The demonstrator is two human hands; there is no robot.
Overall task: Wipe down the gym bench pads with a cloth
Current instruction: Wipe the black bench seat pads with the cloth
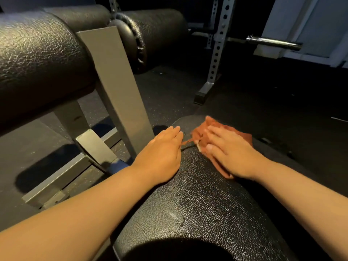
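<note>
Rust-orange cloth [230, 129] lies spread on the far end of a black, pebble-grained vinyl bench pad [199, 196], pinned beneath a person's right hand [230, 152]. That hand lies flat on top of it, fingers [213, 131] straight and slightly fanned, pressing the fabric down rather than curling round it. A frayed corner of the cloth pokes out toward the left hand [162, 150], which rests palm-down on the pad's left edge just beside the cloth, its fingers [176, 131] extended and held close together, holding nothing. Both bare forearms reach in from the bottom of the view.

A thin seam crosses the pad between the two hands, and a pale glossy smear [177, 217] shows on the vinyl nearer the camera (the light is dim and the surface shines in patches).

To the left stands a grey painted steel frame [113, 81] carrying a large black padded roller [37, 59], with a second black roller [158, 34] behind it. Farther back, a grey perforated rack upright [218, 44] rises from the dark speckled rubber floor [263, 102], and the chrome end of a barbell [273, 42] juts out at the upper right.
</note>
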